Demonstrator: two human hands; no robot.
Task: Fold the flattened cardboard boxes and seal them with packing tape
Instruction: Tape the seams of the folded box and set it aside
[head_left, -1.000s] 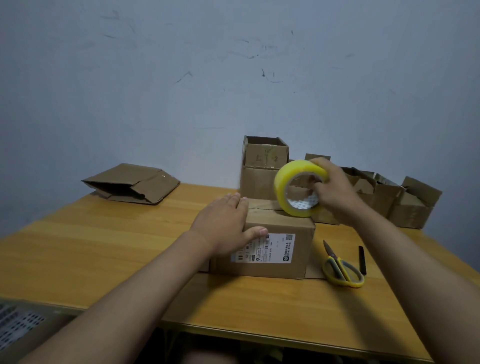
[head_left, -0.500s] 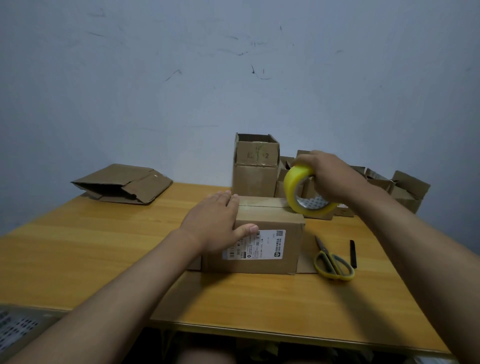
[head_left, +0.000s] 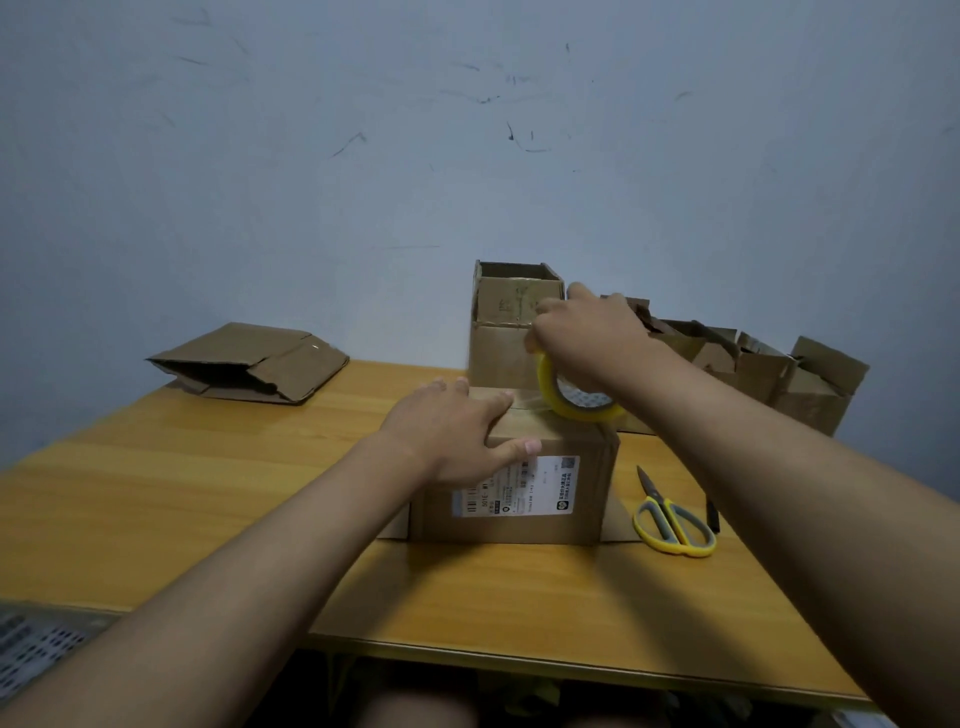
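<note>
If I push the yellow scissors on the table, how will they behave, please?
The scissors lie flat on the smooth wooden table, so they would likely slide, not roll. Their blades look closed and metal, so probably stiff. They sit apart from the labelled box, so a sideways push may turn them about the heavier handles.

A scuffed pale blue wall (head_left: 467, 156) rises behind a yellowish wooden table (head_left: 156, 493) under dim, even light.
</note>
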